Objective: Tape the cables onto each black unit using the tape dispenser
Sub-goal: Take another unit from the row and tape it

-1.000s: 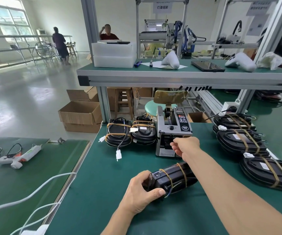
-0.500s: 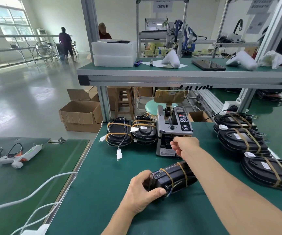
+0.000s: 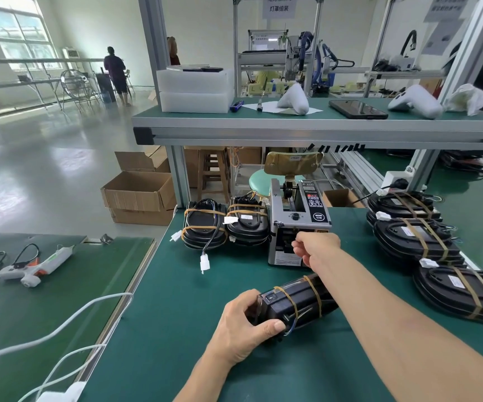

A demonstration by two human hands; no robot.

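- The left hand point(image 3: 244, 324) grips the near end of a black unit point(image 3: 295, 304), fingers curled over its top and the thumb pressed along its front edge.
- This black unit lies on its side on the green tabletop point(image 3: 162, 329), close to the person, with two tan tape bands around it and thin wires showing at its near end.
- The right hand point(image 3: 315, 250) reaches over the unit to the front of the tape dispenser point(image 3: 296, 224); its fingers are curled at the dispenser's outlet, and whether they pinch a strip of tape cannot be told.
- The tape dispenser stands upright on the tabletop, just behind the held unit.
- Two more taped units point(image 3: 225, 226) sit side by side just left of the dispenser, the right one touching its side; a black cable with a white connector point(image 3: 204, 263) hangs off the left one onto the tabletop.
- A row of larger taped units point(image 3: 420, 242) lies along the right side of the tabletop, well apart from the hands.
- A white glue gun point(image 3: 34, 266) rests on the neighbouring table to the left.
- White cables point(image 3: 69, 326) trail across that table's near corner.
- Above the tabletop, a shelf point(image 3: 292, 126) carries white foam blocks point(image 3: 195, 89) and a dark phone point(image 3: 357, 109).
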